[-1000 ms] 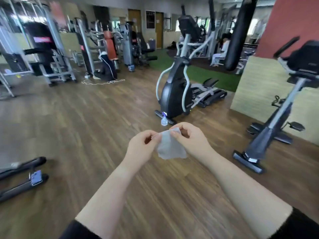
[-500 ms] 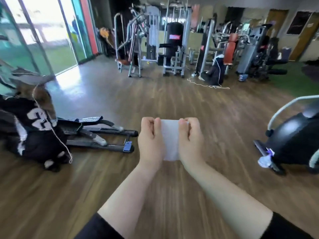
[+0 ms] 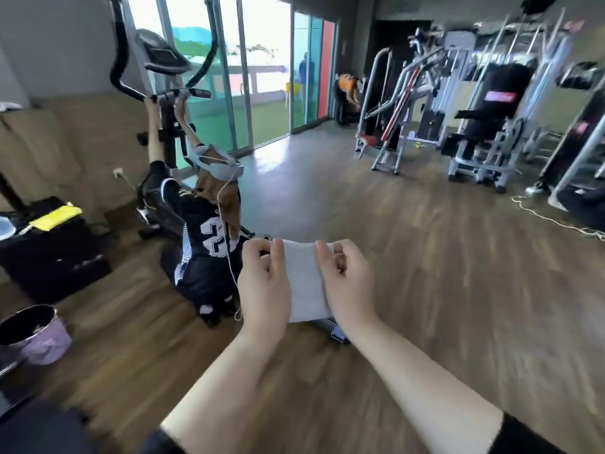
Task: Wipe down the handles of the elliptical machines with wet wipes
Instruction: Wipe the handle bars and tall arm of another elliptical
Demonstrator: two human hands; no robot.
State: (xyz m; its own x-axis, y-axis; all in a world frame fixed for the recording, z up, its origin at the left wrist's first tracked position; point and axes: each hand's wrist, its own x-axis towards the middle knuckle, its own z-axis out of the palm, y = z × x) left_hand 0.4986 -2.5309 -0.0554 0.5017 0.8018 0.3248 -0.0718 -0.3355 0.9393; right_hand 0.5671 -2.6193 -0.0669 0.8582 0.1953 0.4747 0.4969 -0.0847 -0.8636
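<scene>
A white wet wipe is stretched flat between my two hands at the centre of the view. My left hand pinches its left edge and my right hand pinches its right edge. An elliptical machine with black curved handles stands at the far left by the glass doors. Another person in a black numbered jersey sits on the floor in front of it, with both hands up on its lower bar.
A bin with a purple liner stands at the lower left. A black box with a yellow cloth on top sits beside the wall. Weight machines line the right background, with a white cable on the wooden floor.
My view has swung left, from the black elliptical and spray bottle to the machine by the glass doors. The wipe went from crumpled between my fingers to spread flat.
</scene>
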